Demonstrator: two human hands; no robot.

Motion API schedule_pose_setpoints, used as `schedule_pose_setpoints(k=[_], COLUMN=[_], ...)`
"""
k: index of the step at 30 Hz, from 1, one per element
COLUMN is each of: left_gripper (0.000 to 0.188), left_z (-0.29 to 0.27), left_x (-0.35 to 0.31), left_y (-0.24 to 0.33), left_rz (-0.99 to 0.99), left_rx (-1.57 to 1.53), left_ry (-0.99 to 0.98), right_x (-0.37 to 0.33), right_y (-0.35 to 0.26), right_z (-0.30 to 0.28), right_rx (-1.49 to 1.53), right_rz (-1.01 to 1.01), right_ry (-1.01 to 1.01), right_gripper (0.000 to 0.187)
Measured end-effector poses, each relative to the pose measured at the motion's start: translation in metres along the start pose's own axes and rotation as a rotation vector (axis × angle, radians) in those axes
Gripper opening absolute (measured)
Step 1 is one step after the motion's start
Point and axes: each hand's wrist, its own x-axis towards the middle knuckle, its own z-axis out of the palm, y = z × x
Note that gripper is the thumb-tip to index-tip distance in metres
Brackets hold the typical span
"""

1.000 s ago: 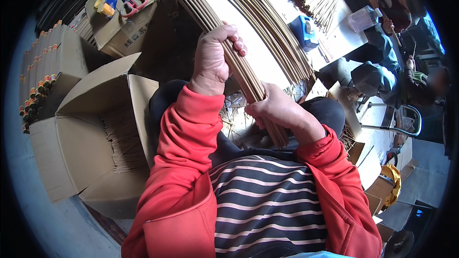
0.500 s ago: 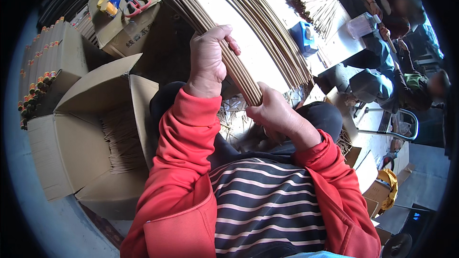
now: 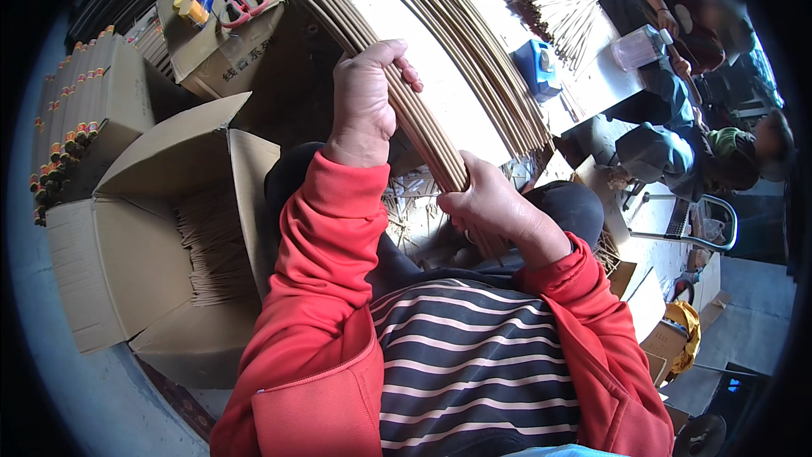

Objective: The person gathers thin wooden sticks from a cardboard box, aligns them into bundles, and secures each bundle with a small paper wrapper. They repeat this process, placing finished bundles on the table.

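A bundle of long brown incense sticks (image 3: 420,124) slants in front of me, its far end up to the left over the table edge. My left hand (image 3: 365,89) wraps round it near the middle. Lower down, my right hand (image 3: 491,195) grips the same bundle with its thumb lying across it. Thinner stick ends (image 3: 486,245) poke out below the right hand. Beyond the bundle, a row of similar sticks (image 3: 474,59) lies spread on the white table (image 3: 448,106).
To my left an open cardboard box (image 3: 144,275) holds loose sticks. Behind it are labelled stick packs (image 3: 72,118) and a closed carton with scissors (image 3: 241,7) and a tape dispenser (image 3: 196,0). A blue dispenser (image 3: 536,68) stands on the table. Other people (image 3: 677,17) work at right.
The bundle and both hands have shifted very slightly. Stick ends now show more plainly below my right hand. Both hands keep hold of the bundle.
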Motion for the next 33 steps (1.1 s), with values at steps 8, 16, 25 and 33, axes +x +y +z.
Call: schedule_pose_setpoints(k=[8, 16, 25, 33], left_gripper=[0.014, 0.013, 0.01, 0.012], left_z=[-0.004, 0.004, -0.002, -0.004], left_x=[0.001, -0.004, -0.002, 0.003], left_y=[0.009, 0.003, 0.006, 0.0], left_rz=[-0.118, 0.043, -0.078, 0.071], left_rx=[-0.363, 0.05, -0.203, -0.018], left_ry=[-0.364, 0.059, -0.213, -0.053], right_x=[-0.001, 0.002, -0.005, -0.001], right_y=[0.014, 0.012, 0.014, 0.014], right_z=[-0.011, 0.003, -0.005, -0.004], right_rx=[0.508, 0.012, 0.303, 0.069], right_rz=[0.036, 0.008, 0.041, -0.013], right_ry=[-0.386, -0.012, -0.271, -0.069], right_gripper=[0.021, 0.023, 0.017, 0.019])
